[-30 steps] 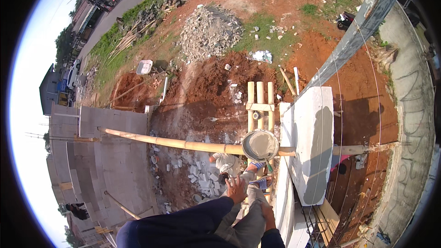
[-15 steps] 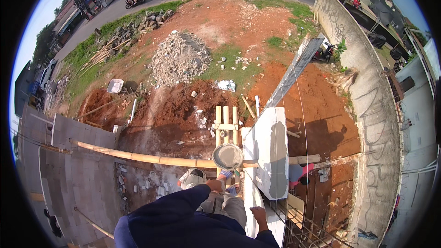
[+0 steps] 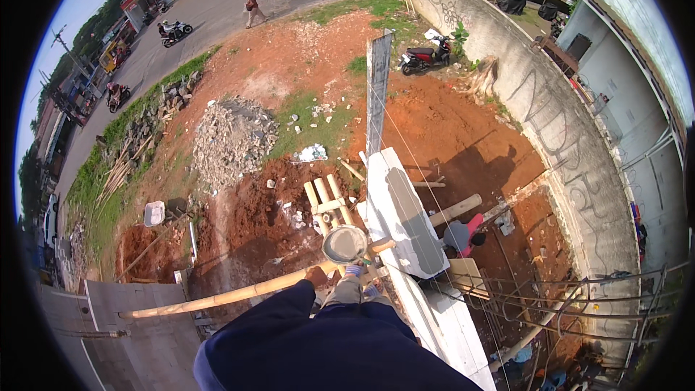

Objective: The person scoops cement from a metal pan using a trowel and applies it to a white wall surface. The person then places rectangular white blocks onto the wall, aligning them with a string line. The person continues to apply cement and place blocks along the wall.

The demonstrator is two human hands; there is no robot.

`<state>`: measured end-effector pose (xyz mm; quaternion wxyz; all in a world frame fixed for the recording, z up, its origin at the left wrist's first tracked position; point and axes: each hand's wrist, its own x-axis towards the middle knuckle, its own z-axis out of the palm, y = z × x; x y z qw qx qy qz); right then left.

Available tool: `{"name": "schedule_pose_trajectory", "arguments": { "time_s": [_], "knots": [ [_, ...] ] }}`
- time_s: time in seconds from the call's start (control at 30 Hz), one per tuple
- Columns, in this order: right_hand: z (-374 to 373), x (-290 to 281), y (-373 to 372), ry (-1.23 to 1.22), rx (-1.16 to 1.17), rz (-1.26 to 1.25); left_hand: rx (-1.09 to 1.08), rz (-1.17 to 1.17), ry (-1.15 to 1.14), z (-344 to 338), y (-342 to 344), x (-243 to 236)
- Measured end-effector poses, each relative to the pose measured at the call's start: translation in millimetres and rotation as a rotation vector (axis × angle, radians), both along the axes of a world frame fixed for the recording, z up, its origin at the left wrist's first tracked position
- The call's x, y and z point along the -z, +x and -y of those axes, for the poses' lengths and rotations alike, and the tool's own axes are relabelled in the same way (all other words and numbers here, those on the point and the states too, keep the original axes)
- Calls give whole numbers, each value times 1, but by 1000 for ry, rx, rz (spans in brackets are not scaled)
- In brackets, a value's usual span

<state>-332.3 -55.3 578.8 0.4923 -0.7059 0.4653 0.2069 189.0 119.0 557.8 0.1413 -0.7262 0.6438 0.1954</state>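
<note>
My left hand (image 3: pixel 316 275) is closed over the long bamboo pole (image 3: pixel 239 297) that runs off to the left; its fingers are too small to make out fully. My right hand is out of sight, hidden behind my dark blue sleeve and body. Just ahead of my feet a round pan of grey mortar (image 3: pixel 344 244) rests on the bamboo scaffold (image 3: pixel 329 205). To the right stands a white block wall (image 3: pixel 381 206), with a broad patch of wet grey mortar (image 3: pixel 414 210) on it. My shoe (image 3: pixel 353 271) is beside the pan.
An upright grey post (image 3: pixel 378 90) rises past the wall, with thin strings (image 3: pixel 405 134) stretched from it. Below right, another person (image 3: pixel 463 235) bends near the red soil. Steel bars (image 3: pixel 550 304) jut out at the right. A rubble heap (image 3: pixel 235 141) lies ahead.
My view has swung right. My left hand has moved from beside my knee onto the bamboo pole. My right hand, visible before near the wall, has gone out of sight.
</note>
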Motion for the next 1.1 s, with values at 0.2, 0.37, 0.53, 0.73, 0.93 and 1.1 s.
{"name": "schedule_pose_trajectory", "arguments": {
  "time_s": [0.2,0.37,0.53,0.73,0.93,1.1],
  "knots": [
    [-93,28,-52,313,635,-33,66,-231,-290,70,5,-16],
    [-198,75,-82,684,1389,86,-340,-674,-282,141,-28,-10],
    [-216,52,25,452,1480,117,-218,-727,157,200,35,19],
    [-276,30,128,246,1573,31,217,-465,176,269,43,-5],
    [-315,35,253,188,1811,-12,-67,-783,643,324,71,-55],
    [-333,44,340,185,2042,-44,496,-624,680,355,45,-69]
  ]
}}
